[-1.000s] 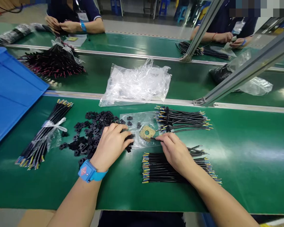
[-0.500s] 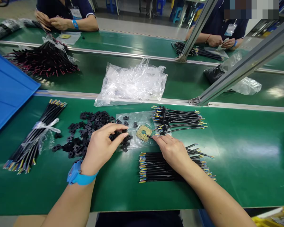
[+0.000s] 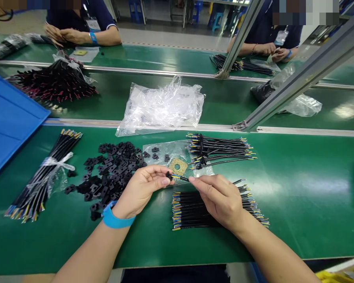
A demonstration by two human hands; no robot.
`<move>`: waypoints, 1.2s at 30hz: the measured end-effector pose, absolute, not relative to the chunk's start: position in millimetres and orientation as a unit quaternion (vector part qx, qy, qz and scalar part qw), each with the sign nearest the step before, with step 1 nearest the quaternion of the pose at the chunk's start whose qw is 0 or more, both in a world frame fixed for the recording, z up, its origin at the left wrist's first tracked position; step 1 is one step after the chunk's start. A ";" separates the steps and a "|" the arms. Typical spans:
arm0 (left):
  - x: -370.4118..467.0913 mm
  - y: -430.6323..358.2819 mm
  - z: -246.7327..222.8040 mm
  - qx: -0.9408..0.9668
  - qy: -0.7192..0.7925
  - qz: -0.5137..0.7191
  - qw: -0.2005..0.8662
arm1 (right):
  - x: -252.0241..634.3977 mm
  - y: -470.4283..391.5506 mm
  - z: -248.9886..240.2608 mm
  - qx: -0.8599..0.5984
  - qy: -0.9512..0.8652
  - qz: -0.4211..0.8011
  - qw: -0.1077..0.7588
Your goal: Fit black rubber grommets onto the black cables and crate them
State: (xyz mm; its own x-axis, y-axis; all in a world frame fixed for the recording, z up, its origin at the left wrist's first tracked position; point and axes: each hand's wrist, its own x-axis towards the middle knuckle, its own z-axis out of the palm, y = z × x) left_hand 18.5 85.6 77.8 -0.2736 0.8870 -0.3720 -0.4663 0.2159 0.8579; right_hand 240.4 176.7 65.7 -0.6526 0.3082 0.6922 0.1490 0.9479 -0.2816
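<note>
My left hand [image 3: 150, 182] pinches a small black grommet [image 3: 168, 175] between thumb and fingers. Facing it, my right hand [image 3: 218, 196] grips a black cable [image 3: 184, 179] near its stripped end, whose coloured wires point at the grommet and meet or nearly meet it. Just behind is a yellow sponge [image 3: 178, 167] with a hole, lying on a clear plastic sheet [image 3: 162, 149]. A heap of black grommets [image 3: 115, 165] spreads to the left of my left hand. Below my right hand lies a row of cut black cables [image 3: 191, 212], partly hidden by it.
Cables with black grommets fitted [image 3: 221, 147] lie behind my right hand. At left are a tied cable bundle [image 3: 44, 173] and a blue bin [image 3: 14, 118]. A clear plastic bag [image 3: 165, 106] lies by the metal rail; a slanted metal post [image 3: 297, 74] rises at right. Two co-workers sit opposite.
My left hand has moved right from the grommet heap, bringing a grommet to the cable. The cable's end, earlier over the sponge, is now in front of it, still in my right hand.
</note>
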 end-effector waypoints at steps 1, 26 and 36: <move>18.5 85.7 78.2 0.191 0.536 0.596 0.567 | 240.9 176.8 64.7 -0.122 -0.906 0.092 0.395; 17.1 76.0 75.9 0.456 0.630 0.508 0.371 | 243.6 173.8 73.0 -0.133 -0.913 0.086 0.375; 18.4 80.3 77.3 0.289 0.572 0.573 0.511 | 243.5 171.7 80.5 -0.144 -0.907 0.107 0.381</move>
State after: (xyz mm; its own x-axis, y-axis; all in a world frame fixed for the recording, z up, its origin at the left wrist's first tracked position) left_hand 18.4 80.3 77.3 -0.3115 0.9157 -0.2537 -0.2543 0.1769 0.9508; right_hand 243.5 171.7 80.5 -0.6681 0.3424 0.6606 0.1789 0.9357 -0.3040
